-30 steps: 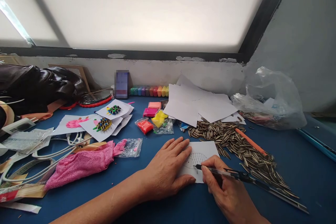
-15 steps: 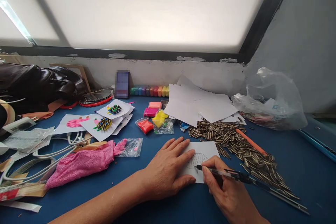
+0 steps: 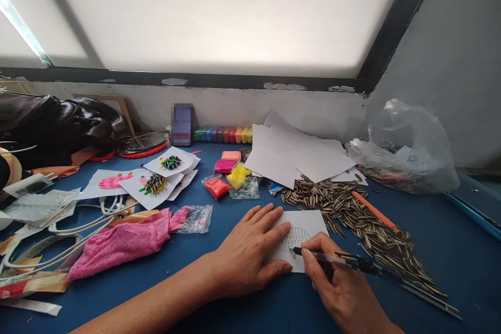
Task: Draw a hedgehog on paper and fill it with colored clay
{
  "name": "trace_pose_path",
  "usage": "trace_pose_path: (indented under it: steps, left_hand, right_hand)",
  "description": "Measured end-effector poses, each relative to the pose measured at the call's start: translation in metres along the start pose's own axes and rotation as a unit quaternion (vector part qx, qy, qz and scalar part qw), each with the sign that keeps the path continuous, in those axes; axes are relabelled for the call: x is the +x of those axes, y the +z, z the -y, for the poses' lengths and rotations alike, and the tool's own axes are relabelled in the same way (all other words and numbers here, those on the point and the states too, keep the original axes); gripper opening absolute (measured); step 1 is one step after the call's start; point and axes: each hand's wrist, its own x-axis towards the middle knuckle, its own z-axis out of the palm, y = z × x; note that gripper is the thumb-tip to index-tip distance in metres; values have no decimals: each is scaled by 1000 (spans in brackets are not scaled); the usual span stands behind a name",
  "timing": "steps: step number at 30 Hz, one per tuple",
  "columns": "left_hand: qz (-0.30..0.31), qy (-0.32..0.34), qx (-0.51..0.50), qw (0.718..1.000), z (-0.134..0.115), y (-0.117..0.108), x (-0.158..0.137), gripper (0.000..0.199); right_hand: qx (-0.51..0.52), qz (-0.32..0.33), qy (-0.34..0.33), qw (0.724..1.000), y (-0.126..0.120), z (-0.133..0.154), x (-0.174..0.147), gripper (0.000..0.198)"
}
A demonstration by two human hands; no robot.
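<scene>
A small white sheet of paper [image 3: 313, 222] lies on the blue table, bearing a rounded outline filled with short pen marks. My left hand [image 3: 252, 250] rests flat across the sheet's left side, fingers spread. Pinched in my right hand [image 3: 338, 276] is a black pen [image 3: 332, 258], its tip touching the paper at the lower part of the drawing. My left palm and fingers hide part of the sheet. Just right of the paper spreads a heap of striped sunflower seeds [image 3: 364, 214], with an orange stick-like tool [image 3: 373, 210] lying on it.
Behind the seeds lie white sheets [image 3: 293, 156] and a clear plastic bag [image 3: 410, 156]. Bagged coloured clay [image 3: 216, 187] sits beyond my left hand. Further left are decorated cards [image 3: 154, 185], a pink cloth [image 3: 125, 242] and white cables [image 3: 66, 232]. A phone [image 3: 182, 125] leans on the wall.
Almost nothing differs. The pen tip stays in the same area of the drawing, and both hands keep their places.
</scene>
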Motion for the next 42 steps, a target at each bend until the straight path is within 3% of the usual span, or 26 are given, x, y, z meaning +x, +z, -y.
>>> trace_pose_path:
  steps: [6, 10, 27, 35, 42]
  left_hand:
    - [-1, 0, 0, 1000, 0, 0, 0, 66]
    - [0, 0, -2, 1000, 0, 0, 0, 66]
    - [-14, 4, -13, 1000, 0, 1, -1, 65]
    - [-18, 6, -14, 1000, 1, 1, -1, 64]
    - [-9, 4, -16, 1000, 0, 0, 0, 65]
  right_hand:
    - [15, 13, 31, 999, -1, -1, -2, 19]
    - [-14, -30, 64, 997, -3, -5, -3, 23]
    - [-13, 14, 68, 997, -5, -4, -4, 23]
    - [-24, -8, 39, 999, -4, -2, -1, 20]
    - [-5, 13, 65, 998, -4, -5, -4, 19]
